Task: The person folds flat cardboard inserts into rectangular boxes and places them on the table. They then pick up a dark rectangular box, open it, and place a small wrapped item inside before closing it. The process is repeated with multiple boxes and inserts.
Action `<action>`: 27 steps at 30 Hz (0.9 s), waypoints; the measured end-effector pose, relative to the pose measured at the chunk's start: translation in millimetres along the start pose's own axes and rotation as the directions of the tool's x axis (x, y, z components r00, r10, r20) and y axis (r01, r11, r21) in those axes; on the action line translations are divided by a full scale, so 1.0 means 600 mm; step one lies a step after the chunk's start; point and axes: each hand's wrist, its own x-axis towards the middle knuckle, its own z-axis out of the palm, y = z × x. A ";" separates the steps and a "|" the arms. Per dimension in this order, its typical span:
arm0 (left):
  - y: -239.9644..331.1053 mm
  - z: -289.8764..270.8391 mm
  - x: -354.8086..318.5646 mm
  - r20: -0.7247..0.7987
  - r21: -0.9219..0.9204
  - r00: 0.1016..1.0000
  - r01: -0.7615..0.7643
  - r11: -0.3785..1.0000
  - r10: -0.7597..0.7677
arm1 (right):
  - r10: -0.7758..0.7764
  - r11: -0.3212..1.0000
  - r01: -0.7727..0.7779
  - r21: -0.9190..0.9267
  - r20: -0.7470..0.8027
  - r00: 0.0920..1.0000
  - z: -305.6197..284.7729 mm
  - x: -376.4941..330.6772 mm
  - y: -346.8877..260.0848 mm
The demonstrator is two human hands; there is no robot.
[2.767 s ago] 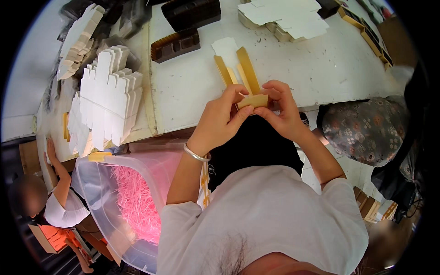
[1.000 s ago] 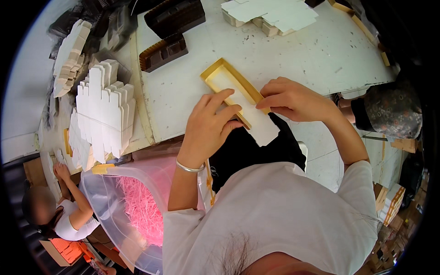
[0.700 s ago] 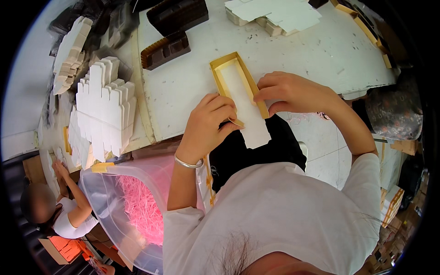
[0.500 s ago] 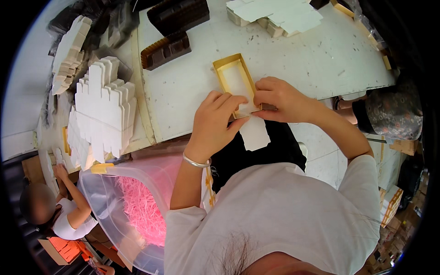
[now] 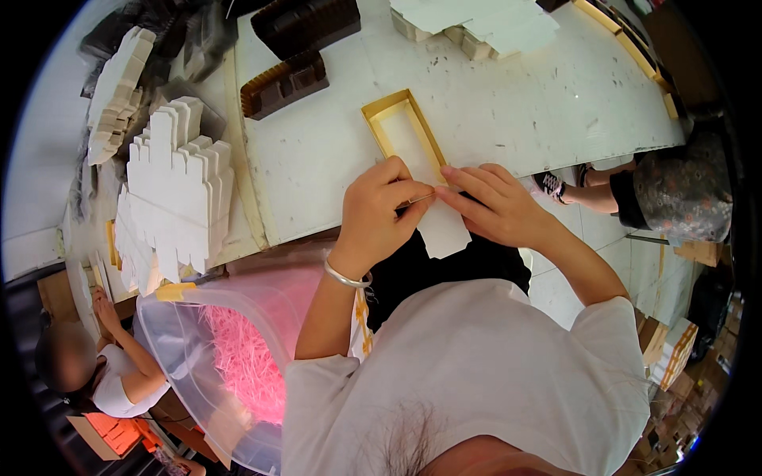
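Note:
A shallow cardboard box (image 5: 435, 148) with gold walls and a white floor lies at the front edge of the table. Its near end is between my two hands, and a white end flap (image 5: 443, 235) hangs down over my lap. My left hand (image 5: 382, 208) grips the near left corner with thumb and forefinger. On the near right corner, my right hand (image 5: 490, 203) pinches the cardboard, its fingertips almost touching the left ones. My fingers hide part of the near wall.
Stacked flat white box blanks (image 5: 178, 190) stand at the left; more blanks (image 5: 484, 24) lie at the back. Brown plastic trays (image 5: 284, 83) sit behind the box. Below left, a clear bin (image 5: 186, 349) holds pink paper shred (image 5: 244, 361). A co-worker (image 5: 127, 369) is at far left, another person (image 5: 675, 194) at right.
Both hands have shifted on the box's near end, and the fingertips have come together at its middle. My right hand has moved lower, with its fingers straighter. The box has slid slightly left.

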 end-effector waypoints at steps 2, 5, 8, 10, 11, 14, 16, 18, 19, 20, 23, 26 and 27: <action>0.008 -0.008 0.004 0.056 -0.033 0.997 0.054 0.998 -0.052 | 0.016 0.992 -0.009 0.125 -0.055 0.998 0.015 -0.003 0.008; 0.005 -0.038 0.018 0.154 -0.343 0.988 0.043 0.938 0.011 | 0.118 0.907 -0.082 0.412 -0.062 0.991 0.024 0.012 0.025; 0.003 -0.043 0.014 0.175 -0.439 0.984 0.096 0.893 -0.020 | 0.473 0.610 -0.465 0.642 0.175 0.863 0.014 0.029 0.004; -0.004 -0.028 0.006 0.095 -0.387 0.989 0.142 0.911 -0.114 | 0.561 0.489 -0.469 0.735 0.147 0.815 0.022 0.030 -0.003; -0.005 -0.020 0.004 0.053 -0.362 0.986 0.167 0.917 -0.158 | 0.603 0.425 -0.463 0.778 0.137 0.786 0.027 0.029 -0.005; 0.002 -0.011 0.009 -0.046 -0.364 0.978 0.172 0.915 -0.202 | 0.386 0.867 -0.322 0.381 -0.105 0.916 0.043 0.024 -0.011; 0.010 -0.016 0.017 -0.033 -0.220 0.986 0.154 0.963 -0.165 | 0.297 0.948 -0.288 0.134 -0.061 0.953 0.036 0.017 -0.018; 0.013 -0.016 0.018 -0.043 -0.104 0.989 0.139 0.985 -0.144 | 0.112 0.980 -0.138 -0.143 -0.177 0.978 0.034 0.024 -0.016; 0.016 -0.013 0.016 -0.061 -0.063 0.988 0.137 0.989 -0.141 | 0.097 0.981 -0.117 -0.157 -0.130 0.987 0.033 0.025 -0.016; 0.018 -0.010 0.013 -0.078 -0.021 0.987 0.136 0.991 -0.137 | 0.082 0.981 -0.095 -0.171 -0.084 0.993 0.031 0.027 -0.015; 0.013 0.004 -0.016 -0.166 0.093 0.981 -0.084 0.992 0.098 | 0.120 0.979 -0.121 -0.164 -0.020 0.993 0.025 0.037 -0.020; 0.021 0.001 -0.022 -0.164 0.349 0.971 -0.109 0.931 0.175 | 0.164 0.974 -0.155 -0.167 0.041 0.986 0.018 0.044 -0.024; 0.028 -0.001 -0.017 -0.135 0.368 0.978 -0.100 0.925 0.159 | 0.167 0.973 -0.153 -0.174 0.067 0.984 0.015 0.047 -0.024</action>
